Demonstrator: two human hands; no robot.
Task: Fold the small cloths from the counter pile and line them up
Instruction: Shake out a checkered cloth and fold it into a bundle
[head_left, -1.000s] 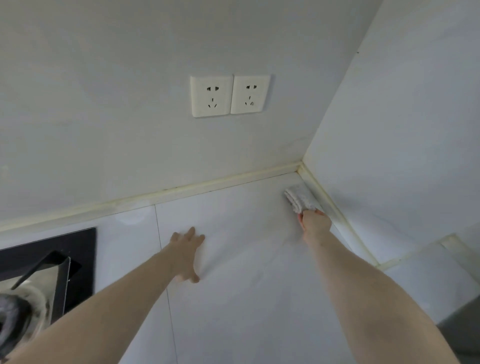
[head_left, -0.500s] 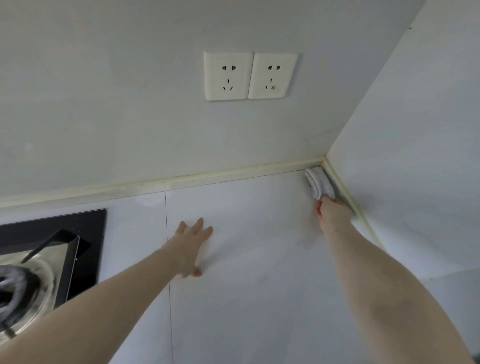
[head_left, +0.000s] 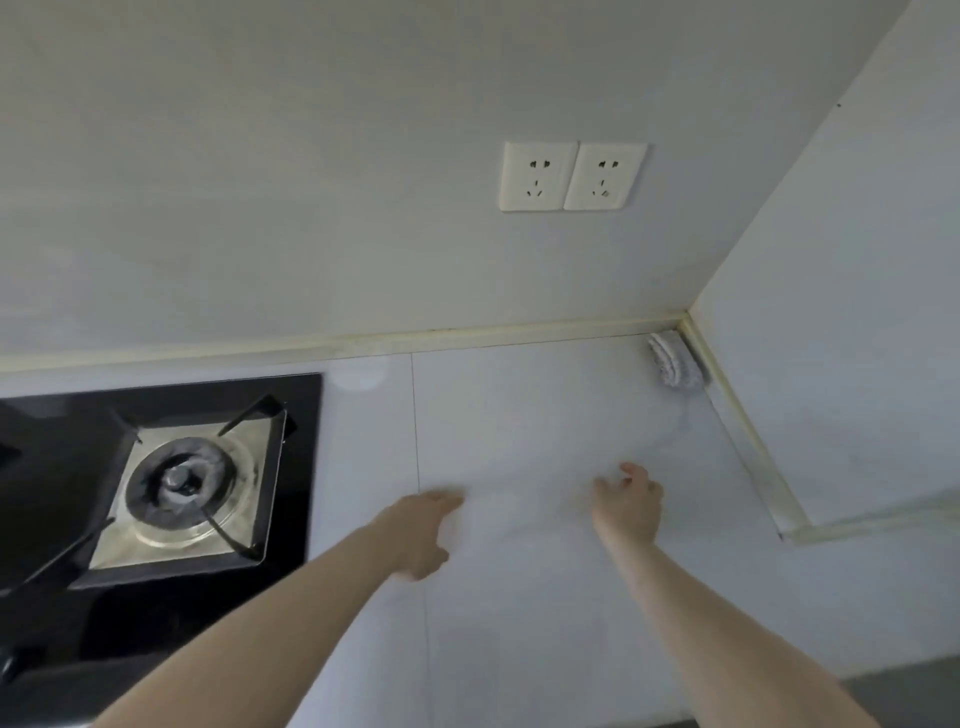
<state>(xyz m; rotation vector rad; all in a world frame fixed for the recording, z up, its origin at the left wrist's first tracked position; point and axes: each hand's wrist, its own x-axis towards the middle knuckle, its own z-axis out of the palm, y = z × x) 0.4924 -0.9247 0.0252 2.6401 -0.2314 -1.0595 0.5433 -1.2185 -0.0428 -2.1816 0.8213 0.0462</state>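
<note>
The fingers (head_left: 631, 475) of the right hand (head_left: 629, 506) are loosely spread and a little curled, with nothing between them; they hover over or just touch the white counter (head_left: 519, 415), and which of the two cannot be told. The fingers of the left hand (head_left: 423, 525) reach forward, blurred, close together and fairly straight, and they too hold nothing.

Out from the hands, the one folded cloth (head_left: 675, 361) lies in the far right corner of the counter, tucked against the yellowed sealing strip (head_left: 727, 395) where the right wall meets the surface. It is well apart from both hands and looks like a compact, layered bundle.

So one cloth seems folded and set down as the start of a line. No second folded cloth shows beside it, and the pile of unfolded cloths is not in view, so how many remain cannot be told. By my judgement the task is at an early stage, with both hands free to fetch the next cloth.

To the left sits the black gas hob (head_left: 156, 467), and on the far wall a pair of sockets (head_left: 571, 176).
</note>
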